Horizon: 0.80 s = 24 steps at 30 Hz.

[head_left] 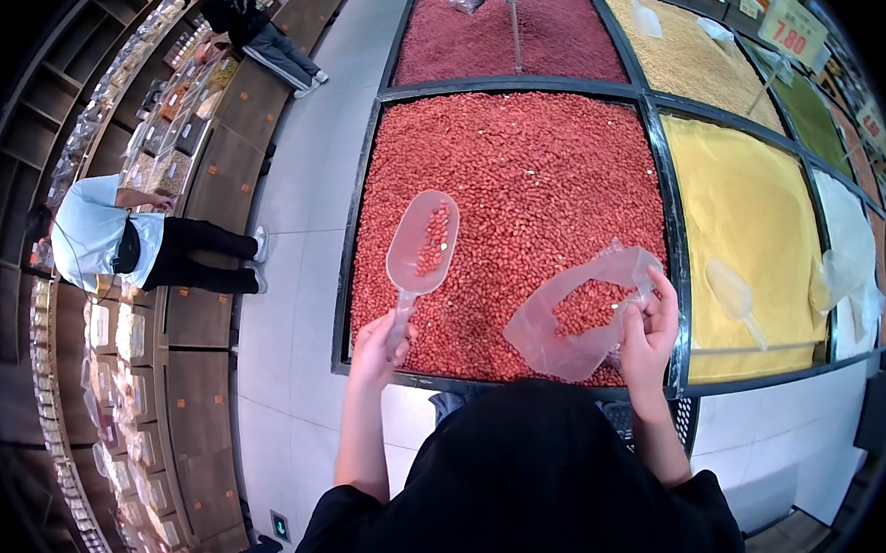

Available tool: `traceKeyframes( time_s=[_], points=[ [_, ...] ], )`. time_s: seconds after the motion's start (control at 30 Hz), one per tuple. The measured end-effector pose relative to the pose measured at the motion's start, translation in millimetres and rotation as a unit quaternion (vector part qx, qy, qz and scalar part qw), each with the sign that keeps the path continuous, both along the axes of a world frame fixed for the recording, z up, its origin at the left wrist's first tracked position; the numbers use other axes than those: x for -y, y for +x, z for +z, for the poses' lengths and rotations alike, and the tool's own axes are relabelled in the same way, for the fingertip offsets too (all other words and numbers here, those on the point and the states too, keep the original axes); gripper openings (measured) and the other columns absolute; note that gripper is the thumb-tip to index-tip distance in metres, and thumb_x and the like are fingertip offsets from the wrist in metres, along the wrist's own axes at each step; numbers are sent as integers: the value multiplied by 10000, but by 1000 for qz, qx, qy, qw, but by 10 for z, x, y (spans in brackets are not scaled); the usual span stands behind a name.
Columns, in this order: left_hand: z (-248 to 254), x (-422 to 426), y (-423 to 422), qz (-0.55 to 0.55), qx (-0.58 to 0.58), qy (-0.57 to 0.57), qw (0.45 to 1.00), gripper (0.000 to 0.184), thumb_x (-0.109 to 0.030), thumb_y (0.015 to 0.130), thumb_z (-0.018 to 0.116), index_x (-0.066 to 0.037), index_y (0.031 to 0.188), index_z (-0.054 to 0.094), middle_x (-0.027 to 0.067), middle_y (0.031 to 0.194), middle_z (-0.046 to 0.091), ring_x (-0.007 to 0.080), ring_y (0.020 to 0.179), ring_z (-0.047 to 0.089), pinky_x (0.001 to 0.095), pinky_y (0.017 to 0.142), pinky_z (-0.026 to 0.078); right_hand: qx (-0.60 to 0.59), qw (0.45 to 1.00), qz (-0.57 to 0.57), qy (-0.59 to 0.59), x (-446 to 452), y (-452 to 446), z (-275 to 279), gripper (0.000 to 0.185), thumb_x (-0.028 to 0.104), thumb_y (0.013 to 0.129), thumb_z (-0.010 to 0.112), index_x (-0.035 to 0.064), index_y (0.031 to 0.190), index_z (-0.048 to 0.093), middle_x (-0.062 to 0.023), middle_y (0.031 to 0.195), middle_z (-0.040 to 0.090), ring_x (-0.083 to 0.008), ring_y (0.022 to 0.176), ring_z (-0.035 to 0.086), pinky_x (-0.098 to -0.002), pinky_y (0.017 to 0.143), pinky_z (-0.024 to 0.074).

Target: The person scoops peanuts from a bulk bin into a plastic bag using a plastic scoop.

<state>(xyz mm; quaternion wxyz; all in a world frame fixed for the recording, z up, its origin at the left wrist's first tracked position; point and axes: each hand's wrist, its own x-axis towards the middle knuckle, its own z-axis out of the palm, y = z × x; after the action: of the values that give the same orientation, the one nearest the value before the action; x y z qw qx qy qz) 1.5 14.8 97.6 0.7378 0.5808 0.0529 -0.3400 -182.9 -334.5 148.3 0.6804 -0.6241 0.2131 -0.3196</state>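
Gripping the scoop (422,243), our left hand (377,350) has its long axis running away from us — the bag (544,336), pinched by our right hand (651,321), lies rightward.

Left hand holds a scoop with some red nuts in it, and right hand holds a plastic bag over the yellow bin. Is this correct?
The bin is wrong: the head view shows the plastic bag over the bin of red nuts. The left hand does hold the scoop with nuts, and the right hand the bag.
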Motion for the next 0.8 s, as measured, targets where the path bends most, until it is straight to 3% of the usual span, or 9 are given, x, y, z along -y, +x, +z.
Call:
traceKeyframes(
  time_s=[0.37, 0.53, 0.63, 0.67, 0.77, 0.8],
  points=[
    [1035, -558, -170, -233, 82, 12, 969, 545, -427, 1059, 493, 39, 1294, 651, 131, 829, 700, 88, 453, 510, 215, 409, 376, 4, 1000, -1, -20, -33, 32, 4, 549, -98, 956, 522, 11, 1480, 401, 7, 854, 559, -25, 689, 502, -166, 598, 394],
    [1287, -289, -290, -325, 52, -58, 942, 557, -438, 1072, 464, 38, 1294, 650, 108, 803, 699, 79, 464, 512, 208, 420, 395, 10, 1000, 0, -21, -69, 10, 12, 549, -99, 953, 521, 5, 1478, 399, 10, 841, 553, -21, 683, 496, -164, 594, 385],
    [1280, 28, -319, -371, 40, -11, 928, 549, -447, 1076, 458, 9, 1313, 650, 86, 791, 697, 73, 476, 517, 211, 425, 396, 21, 999, -1, -25, -77, -9, -17, 548, -95, 953, 523, 2, 1477, 400, 11, 841, 551, -20, 676, 490, -164, 591, 382],
    [1309, 173, -349, -369, 31, 21, 929, 534, -474, 1076, 455, -16, 1166, 713, 49, 760, 682, 62, 487, 523, 210, 433, 399, 18, 999, -3, -29, -83, -17, -13, 548, -95, 951, 521, 3, 1477, 401, 14, 841, 547, -16, 672, 485, -163, 588, 381],
    [1176, 492, -354, -417, 78, 72, 903, 522, -440, 1073, 464, 21, 1156, 695, 63, 812, 706, 57, 497, 526, 200, 428, 398, 14, 999, -13, -37, -106, -42, 35, 551, -99, 947, 515, 4, 1477, 404, 19, 840, 539, -9, 667, 478, -158, 584, 378],
    [1255, 626, -360, -436, 84, 116, 888, 456, -410, 1077, 478, -17, 1026, 702, 21, 802, 698, 49, 528, 540, 211, 456, 408, 10, 999, -19, -37, -114, -53, 55, 554, -102, 945, 512, 4, 1478, 406, 23, 841, 534, -5, 665, 476, -154, 583, 377]
  ],
)
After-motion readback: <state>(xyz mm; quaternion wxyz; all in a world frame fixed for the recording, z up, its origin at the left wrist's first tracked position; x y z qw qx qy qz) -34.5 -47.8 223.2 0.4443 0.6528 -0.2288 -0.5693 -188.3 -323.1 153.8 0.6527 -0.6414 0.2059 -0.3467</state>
